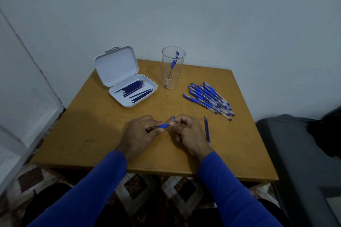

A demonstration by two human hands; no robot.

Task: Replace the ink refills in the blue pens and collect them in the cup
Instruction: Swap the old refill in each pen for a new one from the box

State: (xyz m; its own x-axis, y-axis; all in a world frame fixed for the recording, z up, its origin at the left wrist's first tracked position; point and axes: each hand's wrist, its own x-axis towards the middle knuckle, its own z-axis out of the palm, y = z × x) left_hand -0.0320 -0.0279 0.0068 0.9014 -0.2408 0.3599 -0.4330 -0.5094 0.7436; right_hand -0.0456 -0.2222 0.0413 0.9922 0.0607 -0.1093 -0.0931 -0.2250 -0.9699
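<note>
A blue pen sits pinched between two hands above the middle of a wooden counter, its rubber grip showing in the gap between them. The left hand curls its fingers round the tip end, while the right hand grips the barrel end, a blue end piece poking up by its fingertips. Both arms wear blue sleeves.

At 3 o'clock from the hands, just beside the right one, loose refills lie on the counter, pointing away from the person; how many there are cannot be told. At 1 o'clock, a heap of blue pens lies fanned out near the right edge. At 12 o'clock, near the far edge, stands a clear cup, upright, with one finished pen leaning inside it. At 11 o'clock, a white case rests with its lid open and tilted back towards the wall, its tray holding a row of dark refills.

A pale wall rises behind the counter, a grey seat shows at the right, and a patterned floor lies below the near edge
</note>
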